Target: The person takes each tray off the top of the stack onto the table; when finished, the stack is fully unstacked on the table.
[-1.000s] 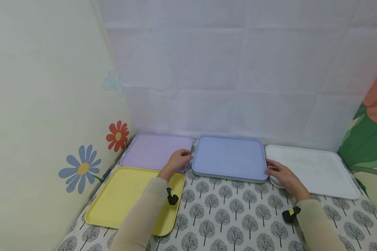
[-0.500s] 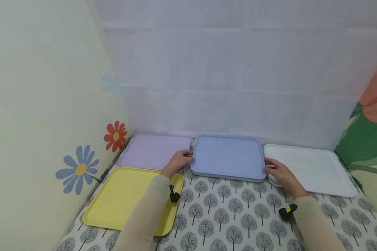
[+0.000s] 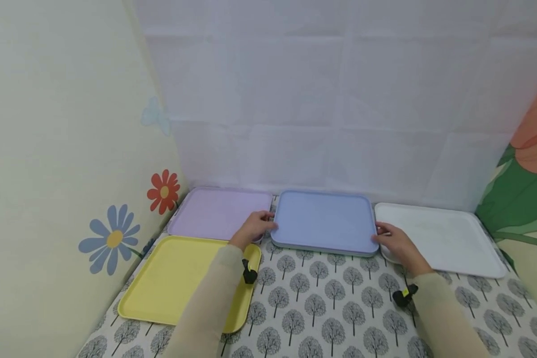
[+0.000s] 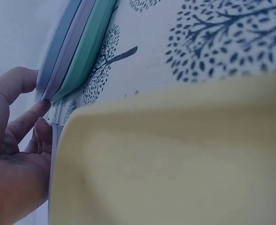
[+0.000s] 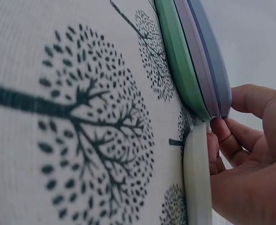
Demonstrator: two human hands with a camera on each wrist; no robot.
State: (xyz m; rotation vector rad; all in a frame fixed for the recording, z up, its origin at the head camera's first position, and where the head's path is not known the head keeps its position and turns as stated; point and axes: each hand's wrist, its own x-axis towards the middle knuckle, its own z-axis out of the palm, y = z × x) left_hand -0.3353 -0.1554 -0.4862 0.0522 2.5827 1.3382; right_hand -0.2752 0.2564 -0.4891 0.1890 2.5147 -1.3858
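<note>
Toward twelve o'clock on the tree-print cloth [image 3: 302, 308], a blue tray [image 3: 324, 221] tops a stack, with a lilac tray [image 4: 70, 47] and a green tray [image 4: 88, 51] beneath it. The left hand [image 3: 254, 228] pinches the blue rim at nine o'clock and the right hand [image 3: 396, 243] at three, each with thumb above and forefinger lower. Around the stack lie a purple tray [image 3: 219, 211] at nine, a yellow tray [image 3: 174, 278] at eight and a white tray [image 3: 443, 241] at three.

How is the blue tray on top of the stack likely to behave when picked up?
The blue tray probably stays stiff: its long edges look straight. Smooth-looking, it may slide on the lilac tray beneath. Broad and flat-lying, it seems unlikely to roll.
</note>
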